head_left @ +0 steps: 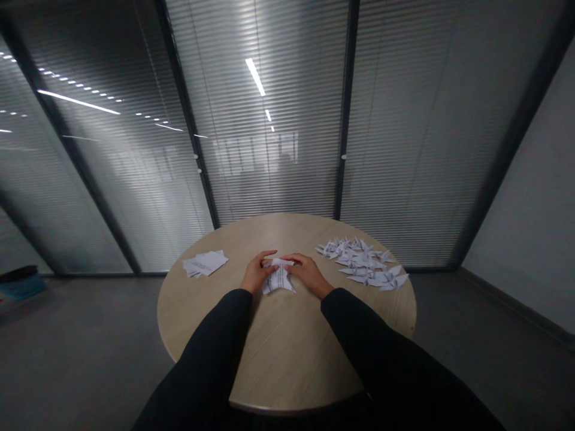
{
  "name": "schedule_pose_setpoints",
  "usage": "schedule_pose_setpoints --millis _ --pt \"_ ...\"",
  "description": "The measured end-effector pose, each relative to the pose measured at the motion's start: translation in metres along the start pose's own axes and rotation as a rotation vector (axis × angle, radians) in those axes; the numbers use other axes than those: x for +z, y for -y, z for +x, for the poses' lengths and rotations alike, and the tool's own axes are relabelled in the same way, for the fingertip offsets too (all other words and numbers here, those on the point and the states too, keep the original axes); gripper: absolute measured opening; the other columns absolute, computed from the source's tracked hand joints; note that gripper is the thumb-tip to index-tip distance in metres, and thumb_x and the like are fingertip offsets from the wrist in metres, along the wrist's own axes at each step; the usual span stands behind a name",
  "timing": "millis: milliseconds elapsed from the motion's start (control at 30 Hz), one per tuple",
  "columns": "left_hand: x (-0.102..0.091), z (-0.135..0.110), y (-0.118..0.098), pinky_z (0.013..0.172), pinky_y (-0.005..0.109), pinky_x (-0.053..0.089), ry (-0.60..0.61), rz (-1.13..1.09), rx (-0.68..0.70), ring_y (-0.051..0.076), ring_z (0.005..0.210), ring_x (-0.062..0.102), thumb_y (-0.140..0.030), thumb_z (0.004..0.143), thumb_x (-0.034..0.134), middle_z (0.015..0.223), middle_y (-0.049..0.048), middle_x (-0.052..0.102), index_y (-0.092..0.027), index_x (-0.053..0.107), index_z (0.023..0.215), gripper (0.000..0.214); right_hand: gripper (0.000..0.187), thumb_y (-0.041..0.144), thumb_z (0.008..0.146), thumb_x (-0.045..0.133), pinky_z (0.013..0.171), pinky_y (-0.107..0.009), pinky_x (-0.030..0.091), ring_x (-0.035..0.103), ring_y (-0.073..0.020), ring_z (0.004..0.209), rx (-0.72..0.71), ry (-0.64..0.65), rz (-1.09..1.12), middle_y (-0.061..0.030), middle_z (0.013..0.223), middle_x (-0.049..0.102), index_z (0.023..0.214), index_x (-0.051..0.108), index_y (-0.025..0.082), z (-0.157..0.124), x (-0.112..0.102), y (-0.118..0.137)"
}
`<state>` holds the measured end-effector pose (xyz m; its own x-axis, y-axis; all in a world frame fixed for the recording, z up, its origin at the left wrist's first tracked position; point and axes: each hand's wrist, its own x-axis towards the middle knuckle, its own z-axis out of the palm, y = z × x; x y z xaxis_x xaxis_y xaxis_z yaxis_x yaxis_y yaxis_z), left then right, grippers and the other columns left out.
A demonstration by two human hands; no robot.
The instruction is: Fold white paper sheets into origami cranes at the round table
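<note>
Both my hands work at the middle of a round wooden table [287, 353]. My left hand [257, 273] and my right hand [308, 274] grip a partly folded sheet of printed white paper [278, 278] from either side, their fingertips on its upper corners. To the left of my left hand lies a loose pile of small printed paper sheets [205, 263]. Beyond my right hand, a heap of several white origami cranes [362, 262] covers the table's far right.
Glass partitions with slatted blinds [274, 120] stand behind the table, with dark vertical frames. A pale wall [525, 197] runs along the right. A dark-lidded blue container [21, 283] sits on the grey floor [81, 353] at far left.
</note>
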<state>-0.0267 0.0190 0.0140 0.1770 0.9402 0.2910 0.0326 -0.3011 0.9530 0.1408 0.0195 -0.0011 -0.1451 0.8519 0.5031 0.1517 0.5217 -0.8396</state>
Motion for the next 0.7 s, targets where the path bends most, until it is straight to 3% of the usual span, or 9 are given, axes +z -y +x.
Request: schedule_pose_setpoints --millis 167,333,533,700 --pt "-0.002 0.004 0.004 0.05 0.023 0.04 -0.034 -0.059 -0.021 0.013 0.054 0.055 -0.031 0.053 0.077 0.065 0.0037 0.064 -0.01 0.065 0.097 0.05 0.022 0.025 0.068 0.06 0.069 -0.029 0.045 0.059 -0.0167 0.072 -0.012 -0.026 -0.024 -0.0043 0.08 0.067 0.086 0.071 0.018 0.002 -0.004 -0.002" --pt "-0.003 0.007 0.012 0.054 0.024 0.041 -0.021 -0.111 -0.041 0.013 0.057 0.055 -0.04 0.052 0.077 0.068 0.0055 0.065 -0.01 0.068 0.083 0.043 0.024 0.028 0.068 0.059 0.062 -0.028 0.047 0.059 -0.017 0.071 0.032 -0.048 0.066 -0.0055 0.086 0.067 0.087 0.07 0.018 0.002 -0.005 -0.001" --pt "-0.002 0.003 0.01 0.047 0.021 0.034 0.03 -0.027 -0.088 0.011 0.048 0.049 -0.046 0.053 0.075 0.054 0.0014 0.059 -0.011 0.066 0.065 0.039 0.022 0.026 0.07 0.06 0.079 -0.031 0.044 0.059 -0.0184 0.085 -0.047 -0.07 -0.009 -0.0059 0.09 0.067 0.089 0.07 0.019 0.002 -0.005 0.001" --pt "-0.002 0.003 0.01 0.047 0.022 0.034 0.026 -0.03 -0.124 0.011 0.047 0.05 -0.047 0.053 0.074 0.054 0.0031 0.061 -0.009 0.067 0.065 0.04 0.019 0.028 0.072 0.06 0.078 -0.03 0.044 0.059 -0.018 0.083 -0.073 -0.062 -0.047 -0.0054 0.086 0.065 0.086 0.071 0.02 0.0 -0.004 0.003"
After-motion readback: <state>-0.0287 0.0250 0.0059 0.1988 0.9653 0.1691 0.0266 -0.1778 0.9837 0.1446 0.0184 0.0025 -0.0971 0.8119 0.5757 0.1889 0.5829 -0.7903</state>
